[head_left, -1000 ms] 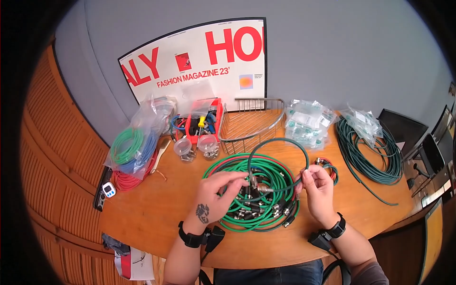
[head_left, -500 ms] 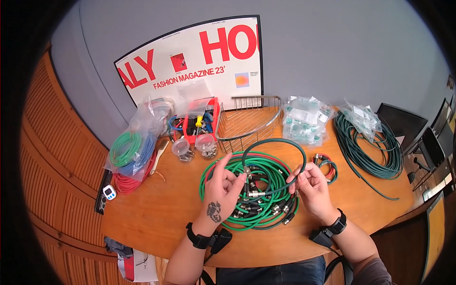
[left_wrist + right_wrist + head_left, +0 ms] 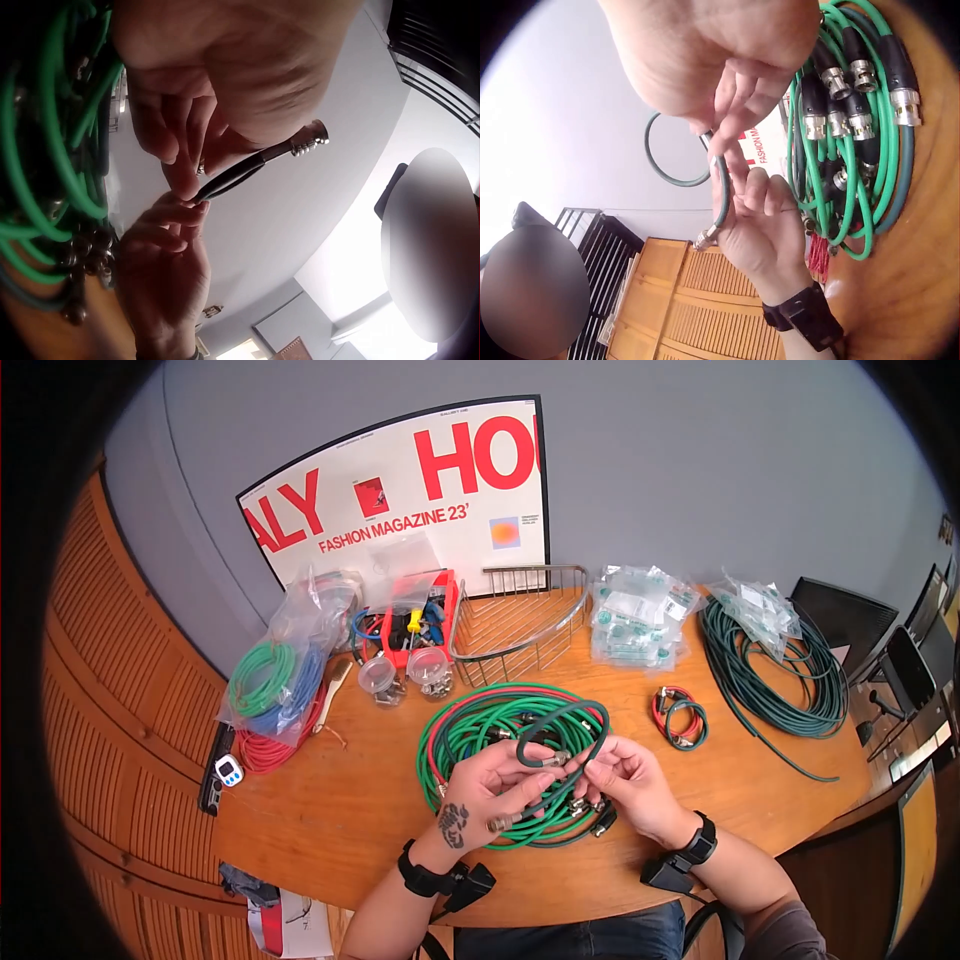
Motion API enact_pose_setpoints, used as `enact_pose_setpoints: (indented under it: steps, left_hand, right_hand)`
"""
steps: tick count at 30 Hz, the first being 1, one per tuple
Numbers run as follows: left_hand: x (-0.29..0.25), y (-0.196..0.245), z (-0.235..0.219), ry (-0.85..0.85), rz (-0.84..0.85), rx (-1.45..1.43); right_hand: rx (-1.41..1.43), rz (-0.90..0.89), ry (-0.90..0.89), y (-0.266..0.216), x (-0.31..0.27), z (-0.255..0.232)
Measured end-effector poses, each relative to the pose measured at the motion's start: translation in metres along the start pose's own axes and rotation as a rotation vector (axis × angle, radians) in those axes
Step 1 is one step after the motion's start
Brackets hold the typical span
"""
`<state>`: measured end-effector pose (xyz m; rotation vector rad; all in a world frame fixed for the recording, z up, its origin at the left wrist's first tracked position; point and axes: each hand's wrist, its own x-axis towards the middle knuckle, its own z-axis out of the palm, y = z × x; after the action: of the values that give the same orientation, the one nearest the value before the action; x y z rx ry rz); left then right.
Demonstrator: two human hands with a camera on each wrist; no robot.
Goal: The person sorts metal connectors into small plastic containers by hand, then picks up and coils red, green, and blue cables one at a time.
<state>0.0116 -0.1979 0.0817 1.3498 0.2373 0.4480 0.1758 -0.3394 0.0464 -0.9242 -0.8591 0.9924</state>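
Both hands hold a short dark green coaxial cable [image 3: 604,722] with metal BNC-type connectors, bent into a loop above a coiled pile. My left hand [image 3: 485,785] pinches it between thumb and fingers; one connector [image 3: 311,139] sticks out past the thumb side. My right hand [image 3: 632,792] grips the loop between thumb and fingertips, right beside the left fingers. The other metal connector [image 3: 552,760] shows between the two hands. Beneath them lies the pile of green cables [image 3: 889,176], with several black-sleeved metal connectors [image 3: 906,109] and a red cable among them.
A small red and green cable coil [image 3: 679,718] lies right of the pile. Behind stand a wire basket [image 3: 515,650], a red bin [image 3: 448,600], lidded plastic cups [image 3: 377,676] and clear packets [image 3: 640,620]. A large dark cable coil [image 3: 790,705] sits far right, bagged cables [image 3: 265,680] left.
The left hand, with fingers raised beside a connector half a second ago, now pinches the cable. The hands have come closer together, and the cable's loop has become smaller and lower.
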Motion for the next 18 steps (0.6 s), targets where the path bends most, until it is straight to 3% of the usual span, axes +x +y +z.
enact_pose_setpoints:
  steps: [4, 11, 13, 14, 16, 18]
  left_hand:
    - [0.000, 0.002, -0.005, -0.023, -0.061, 0.123]
    - [0.000, -0.007, -0.002, -0.104, 0.016, 0.247]
    - [0.000, 0.003, 0.005, -0.004, -0.068, 0.017]
    - [0.000, 0.002, 0.005, -0.005, -0.067, 0.016]
    - [0.003, -0.003, 0.002, -0.065, -0.042, -0.318]
    - [0.003, -0.010, 0.002, -0.092, 0.044, -0.246]
  right_hand:
    - [0.053, -0.119, 0.091, 0.008, 0.002, 0.007]
    - [0.069, 0.031, -0.056, 0.012, 0.001, -0.011]
    - [0.071, 0.031, -0.057, 0.010, 0.003, -0.011]
    - [0.207, 0.012, -0.025, 0.009, 0.003, -0.009]
    - [0.393, -0.002, 0.053, 0.005, 0.005, -0.006]
    - [0.439, -0.001, 0.074, 0.006, 0.007, -0.014]
